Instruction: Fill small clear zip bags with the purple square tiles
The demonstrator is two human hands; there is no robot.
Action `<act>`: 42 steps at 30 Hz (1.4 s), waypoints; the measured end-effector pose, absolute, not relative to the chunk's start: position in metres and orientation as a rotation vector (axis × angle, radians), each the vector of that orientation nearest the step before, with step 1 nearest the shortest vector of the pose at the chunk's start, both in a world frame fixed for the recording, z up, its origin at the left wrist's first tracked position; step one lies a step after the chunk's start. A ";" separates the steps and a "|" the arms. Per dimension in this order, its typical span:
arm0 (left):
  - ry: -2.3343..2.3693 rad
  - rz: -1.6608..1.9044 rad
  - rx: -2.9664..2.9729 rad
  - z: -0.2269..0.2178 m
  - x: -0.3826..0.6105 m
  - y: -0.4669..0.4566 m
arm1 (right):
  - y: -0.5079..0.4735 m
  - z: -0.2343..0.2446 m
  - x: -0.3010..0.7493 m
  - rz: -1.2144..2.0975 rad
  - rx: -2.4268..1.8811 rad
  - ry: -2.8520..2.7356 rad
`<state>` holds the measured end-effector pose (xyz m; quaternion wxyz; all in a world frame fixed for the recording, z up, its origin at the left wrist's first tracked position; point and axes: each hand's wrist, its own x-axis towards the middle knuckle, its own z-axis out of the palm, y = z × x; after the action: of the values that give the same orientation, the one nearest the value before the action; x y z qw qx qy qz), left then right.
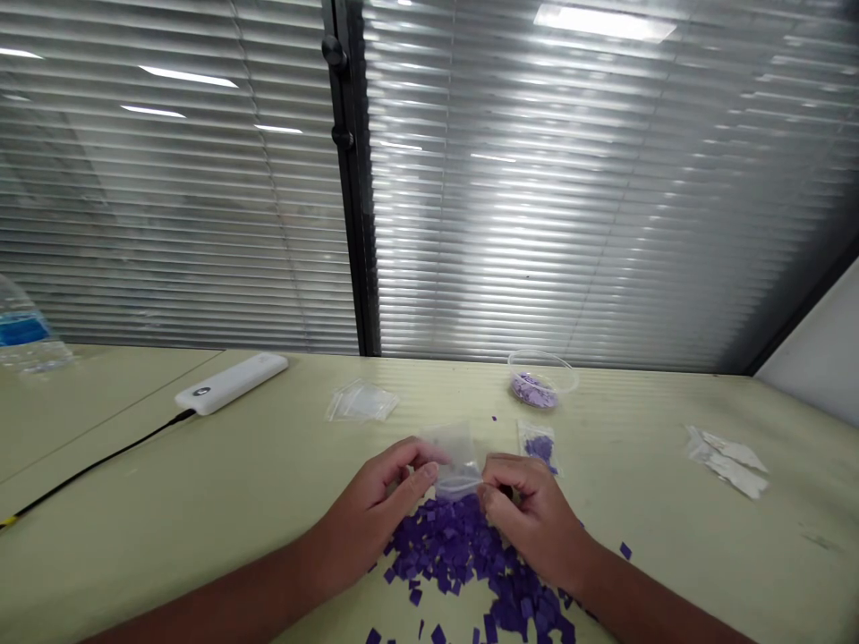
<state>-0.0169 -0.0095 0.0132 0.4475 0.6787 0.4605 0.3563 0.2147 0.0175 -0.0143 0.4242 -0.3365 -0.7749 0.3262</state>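
My left hand and my right hand both pinch a small clear plastic bag held upright between them above the table. The bag's mouth faces down toward a heap of small purple square pieces spread on the pale green table just under my hands. Both hands have their fingers closed on the bag's lower edge.
A filled small bag of purple pieces lies just beyond my right hand. A clear bowl with purple pieces stands farther back. Empty clear bags, a white power bank with black cable, white wrappers and a water bottle lie around.
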 end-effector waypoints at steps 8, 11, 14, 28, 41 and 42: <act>1.148 0.846 1.724 0.014 -0.015 -0.009 | 0.018 -0.015 0.217 0.788 -0.858 -1.909; 1.150 0.857 1.768 0.016 -0.014 -0.009 | 0.016 -0.012 0.217 0.810 -0.861 -1.977; 1.143 0.850 1.821 0.017 -0.014 -0.008 | 0.015 -0.010 0.217 0.820 -0.863 -2.019; 1.257 0.950 2.562 0.003 -0.015 -0.019 | 0.010 -0.002 0.216 0.875 -0.673 -2.078; 1.326 0.930 1.637 0.010 -0.018 -0.003 | 0.047 -0.022 0.229 0.368 -1.259 -1.991; 1.334 0.934 1.606 0.008 -0.019 -0.002 | 0.051 -0.024 0.230 0.336 -1.309 -2.055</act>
<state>-0.0191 -0.0021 0.0079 0.4146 0.6390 0.5308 0.3715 0.2299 0.0507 -0.0242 0.3342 -0.5016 -0.7875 0.1287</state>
